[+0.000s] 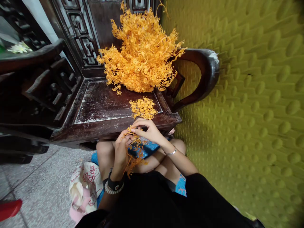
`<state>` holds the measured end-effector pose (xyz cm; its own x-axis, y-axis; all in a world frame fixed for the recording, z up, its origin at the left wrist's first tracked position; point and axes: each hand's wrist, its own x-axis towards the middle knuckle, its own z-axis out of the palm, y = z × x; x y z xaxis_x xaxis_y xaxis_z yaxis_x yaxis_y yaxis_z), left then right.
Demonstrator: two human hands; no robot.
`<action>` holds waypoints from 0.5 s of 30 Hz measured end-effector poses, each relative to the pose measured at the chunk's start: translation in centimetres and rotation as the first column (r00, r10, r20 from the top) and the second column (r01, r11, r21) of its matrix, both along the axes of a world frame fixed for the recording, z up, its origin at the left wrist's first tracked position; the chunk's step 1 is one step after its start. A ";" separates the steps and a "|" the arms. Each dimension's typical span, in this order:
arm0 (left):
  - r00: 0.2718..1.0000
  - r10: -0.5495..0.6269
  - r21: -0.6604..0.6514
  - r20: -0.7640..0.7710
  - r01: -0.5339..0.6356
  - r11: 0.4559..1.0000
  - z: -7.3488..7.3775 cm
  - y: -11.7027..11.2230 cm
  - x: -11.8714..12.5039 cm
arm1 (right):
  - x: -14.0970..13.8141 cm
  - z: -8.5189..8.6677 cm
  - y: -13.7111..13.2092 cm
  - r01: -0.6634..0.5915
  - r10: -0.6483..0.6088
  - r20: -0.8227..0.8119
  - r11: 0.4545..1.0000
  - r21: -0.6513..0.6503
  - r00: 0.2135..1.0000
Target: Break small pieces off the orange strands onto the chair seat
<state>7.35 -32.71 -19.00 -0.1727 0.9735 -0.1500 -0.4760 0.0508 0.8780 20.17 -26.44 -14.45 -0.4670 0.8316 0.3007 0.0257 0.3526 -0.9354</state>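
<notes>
My left hand (121, 152) grips a hanging sprig of orange plastic pieces (134, 160), with a dark watch and bead band on the wrist. My right hand (147, 129), wearing a thin silver bangle, pinches the top of the same sprig with fingertips pressed together. Both hands hover above my knees, just in front of a dark wooden chair seat (99, 101). A small orange heap (142, 107) lies on the seat's front right. A big orange tangled pile (142, 50) fills the seat's back.
A yellow-green bumpy padded wall (249, 110) runs along the right. The chair's curved armrest (204, 72) juts toward it. A white and pink printed cloth bag (84, 186) sits on the speckled floor at left, a red object (9, 209) at the far left edge.
</notes>
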 end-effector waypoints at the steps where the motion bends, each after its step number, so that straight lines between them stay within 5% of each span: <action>1: 1.000 -0.022 0.003 -0.021 0.022 1.000 -0.1 -0.1 0.0 | 0.0 -0.1 0.0 0.027 -0.029 -0.043 0.999 -0.046 0.999; 8: 0.996 -0.022 0.044 -0.089 0.026 0.999 0.1 -0.3 0.5 | -0.2 0.0 -1.0 -0.088 -0.080 -0.318 0.872 -0.482 0.945; 15: 0.985 -0.172 0.177 -0.032 0.175 0.969 0.8 -0.3 -0.5 | -1.3 -0.3 -2.9 -0.287 -0.196 -0.568 0.706 -0.647 0.799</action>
